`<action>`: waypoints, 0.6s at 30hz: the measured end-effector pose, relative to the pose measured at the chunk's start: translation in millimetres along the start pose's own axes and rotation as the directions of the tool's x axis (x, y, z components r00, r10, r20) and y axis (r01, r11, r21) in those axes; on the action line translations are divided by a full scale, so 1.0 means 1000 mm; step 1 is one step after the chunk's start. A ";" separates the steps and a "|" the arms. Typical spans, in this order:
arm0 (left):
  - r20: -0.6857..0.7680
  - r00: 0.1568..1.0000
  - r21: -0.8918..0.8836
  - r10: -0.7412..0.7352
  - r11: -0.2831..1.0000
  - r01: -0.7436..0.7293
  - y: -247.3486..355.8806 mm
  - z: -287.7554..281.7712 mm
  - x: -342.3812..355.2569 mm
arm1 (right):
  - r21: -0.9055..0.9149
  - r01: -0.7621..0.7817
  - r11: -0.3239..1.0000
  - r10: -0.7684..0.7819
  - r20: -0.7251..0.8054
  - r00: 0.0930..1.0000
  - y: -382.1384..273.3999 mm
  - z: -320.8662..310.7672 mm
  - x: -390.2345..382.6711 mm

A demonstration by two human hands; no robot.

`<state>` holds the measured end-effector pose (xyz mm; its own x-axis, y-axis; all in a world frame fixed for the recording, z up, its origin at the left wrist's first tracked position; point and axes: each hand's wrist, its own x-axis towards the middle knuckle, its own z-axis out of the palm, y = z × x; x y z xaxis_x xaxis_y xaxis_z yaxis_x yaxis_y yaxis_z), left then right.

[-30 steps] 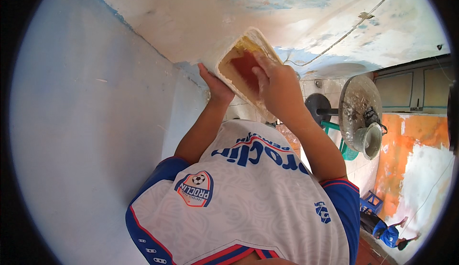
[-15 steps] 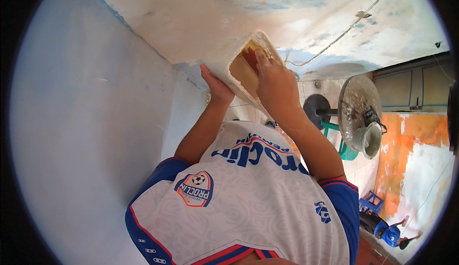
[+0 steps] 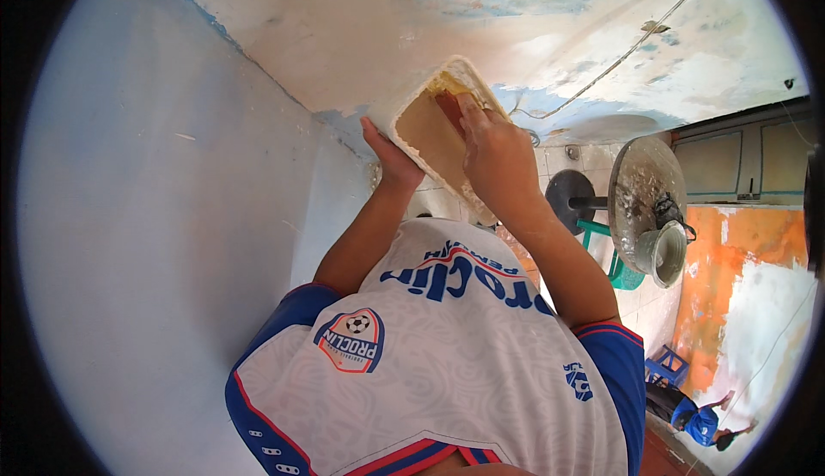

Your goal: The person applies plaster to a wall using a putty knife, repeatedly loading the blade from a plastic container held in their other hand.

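A rectangular off-white tub [image 3: 484,78] is held up in front of my chest, tilted so that its beige-smeared inside faces me. My left hand [image 3: 395,160] supports it from the left side, thumb stretched up along the wall; the other fingers are hidden behind the tub. Inside the tub, my right hand [image 3: 498,149] grips a flat reddish-brown scraper [image 3: 449,109], index finger laid along it. The scraper's edge sits near the far end, against yellowish paste. Dried pale residue crusts the rim.
A bluish wall [image 3: 172,218] stands close on my left, and a patchy wall [image 3: 361,38] with a cable rises ahead. To the right are a spattered round table [image 3: 632,192] bearing a bucket [image 3: 662,253], and a green stool [image 3: 626,274]. Another person [image 3: 696,416] is far right.
The tub has tipped, its opening turning more toward me and the left, so more of the inside shows. My right hand keeps the scraper in it, nearly unmoved.
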<state>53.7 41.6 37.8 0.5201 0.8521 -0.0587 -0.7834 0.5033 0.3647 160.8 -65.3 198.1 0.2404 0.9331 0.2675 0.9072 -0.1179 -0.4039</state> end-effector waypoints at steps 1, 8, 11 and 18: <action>0.016 0.999 -0.059 -0.037 0.998 0.038 0.001 0.000 0.000 | 0.007 -0.016 1.000 0.015 0.026 1.000 -0.001 -0.003 0.001; 0.038 0.999 0.023 0.032 0.999 -0.033 -0.002 0.008 0.001 | 0.027 -0.041 0.999 0.041 -0.011 0.999 0.001 -0.004 0.000; 0.020 0.999 0.056 0.039 0.998 -0.040 -0.002 0.008 0.002 | 0.057 -0.066 0.996 0.065 0.009 0.998 0.002 -0.007 0.001; 0.005 0.998 0.088 0.055 0.995 -0.055 -0.007 0.014 0.004 | 0.106 -0.117 0.987 0.116 0.014 0.993 0.004 -0.015 0.003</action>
<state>66.3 39.4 48.2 0.4781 0.8776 -0.0339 -0.7777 0.4410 0.4481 170.5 -68.5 209.9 0.3391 0.9177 0.2069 0.8311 -0.1892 -0.5229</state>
